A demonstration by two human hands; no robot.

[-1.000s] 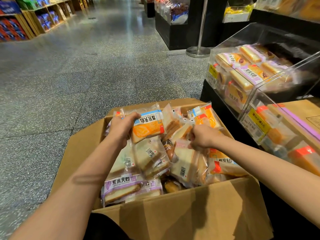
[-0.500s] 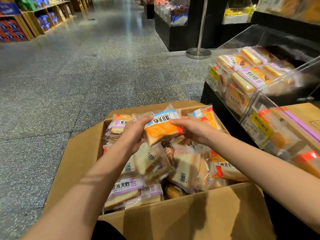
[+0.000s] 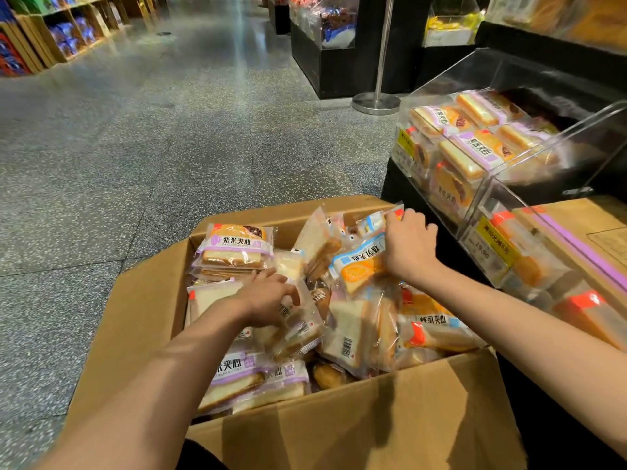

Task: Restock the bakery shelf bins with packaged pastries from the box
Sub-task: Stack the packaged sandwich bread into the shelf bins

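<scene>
In the open cardboard box [image 3: 339, 432] on the shop floor [image 3: 135, 147]: packaged pastries heaped loose, labels facing all ways, so sorting by colour before lifting seems needed. Left hand [image 3: 264, 301] down among the clear-wrapped bread slices [image 3: 305, 327], fingers curled onto one pack's edge; pinching it, probably to pull it free or turn it label-up. Right hand [image 3: 409, 247] at the far right of the box, fingers bent over the top seam of the orange-and-blue pack [image 3: 359, 266], gripping it there; thin wrapper seam likely the easiest purchase, and the side nearest the shelf. Purple-label packs [image 3: 237, 245] stacked flat at the box's back left, apparently grouped. Clear acrylic bin [image 3: 509, 79] just right of the box, tilted forward, holding matching purple-label packs [image 3: 475, 147]; partly full. Lower bin [image 3: 488, 252] with yellow price tag [image 3: 497, 240] beside the right forearm, holding orange packs. Judgement: selection stage, nothing yet carried to a bin.
</scene>
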